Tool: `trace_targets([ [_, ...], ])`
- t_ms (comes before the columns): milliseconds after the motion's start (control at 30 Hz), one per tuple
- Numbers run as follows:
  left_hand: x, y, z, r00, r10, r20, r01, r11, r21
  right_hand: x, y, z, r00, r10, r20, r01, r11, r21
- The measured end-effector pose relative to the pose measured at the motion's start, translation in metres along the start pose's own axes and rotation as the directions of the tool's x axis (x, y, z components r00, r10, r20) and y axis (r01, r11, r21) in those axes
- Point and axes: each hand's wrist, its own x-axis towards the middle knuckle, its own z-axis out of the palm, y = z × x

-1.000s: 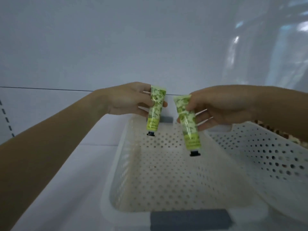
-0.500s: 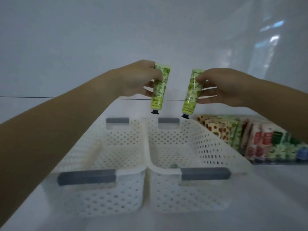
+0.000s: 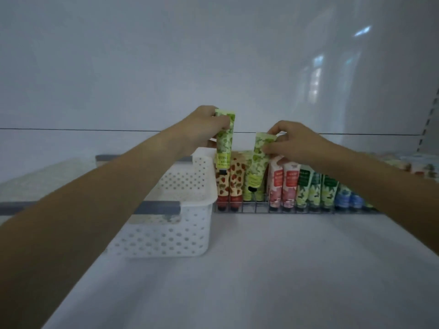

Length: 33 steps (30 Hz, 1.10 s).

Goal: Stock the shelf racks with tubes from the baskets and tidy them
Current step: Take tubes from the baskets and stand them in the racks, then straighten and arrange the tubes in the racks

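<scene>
My left hand (image 3: 202, 129) pinches the top of a light green tube (image 3: 224, 143), cap down, hanging above the strawberry-print tubes (image 3: 230, 184) at the left end of the wire rack (image 3: 297, 210). My right hand (image 3: 292, 143) pinches a second light green tube (image 3: 259, 160) by its top; its black cap dips into the rack among other green tubes, between the strawberry tubes and the red-and-white tubes (image 3: 282, 184).
A white perforated basket (image 3: 166, 233) with grey handles stands left of the rack, touching its end; another basket lies farther left, blurred. Dark green tubes (image 3: 316, 191) and blue tubes (image 3: 346, 198) fill the rack to the right. White shelf surface spreads in front.
Both hands have carried their green tubes from above the baskets rightward to the rack. The right tube has dropped lower, with its cap in the rack.
</scene>
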Motion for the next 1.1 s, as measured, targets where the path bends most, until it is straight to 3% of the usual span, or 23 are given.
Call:
trace_targets([
  [167, -0.016, 0.004, 0.012, 0.996, -0.033, -0.077, 0.034, 0.999, 0.008, 0.006, 0.018, 0.018, 0.989, -0.138, 0.048, 0.146, 0.946, -0.288],
  [367, -0.019, 0.014, 0.014, 0.989, -0.026, -0.142, 0.029, 0.999, 0.022, 0.007, 0.031, 0.035, 0.962, -0.233, 0.145, 0.274, 0.837, -0.474],
  [467, -0.015, 0.014, 0.016, 0.986, -0.002, -0.165, 0.010, 0.999, 0.046, 0.002, 0.034, 0.036, 0.932, -0.345, 0.114, 0.344, 0.742, -0.576],
  [600, -0.006, 0.014, 0.021, 0.984, 0.040, -0.175, -0.025, 0.996, 0.089, -0.018, 0.047, 0.030, 0.836, -0.548, 0.008, 0.436, 0.655, -0.618],
  [667, 0.000, 0.017, 0.029, 0.987, 0.060, -0.150, -0.043, 0.993, 0.114, -0.034, 0.062, 0.032, 0.840, -0.540, 0.051, 0.458, 0.655, -0.601],
  [833, 0.013, 0.014, 0.060, 0.995, 0.099, -0.026, -0.087, 0.947, 0.308, -0.061, 0.093, 0.048, 0.904, -0.340, 0.260, 0.425, 0.777, -0.465],
  [1100, 0.025, -0.011, 0.079, 0.986, 0.095, 0.139, -0.162, 0.763, 0.625, -0.065, 0.100, 0.051, 0.899, -0.340, 0.275, 0.430, 0.804, -0.411],
])
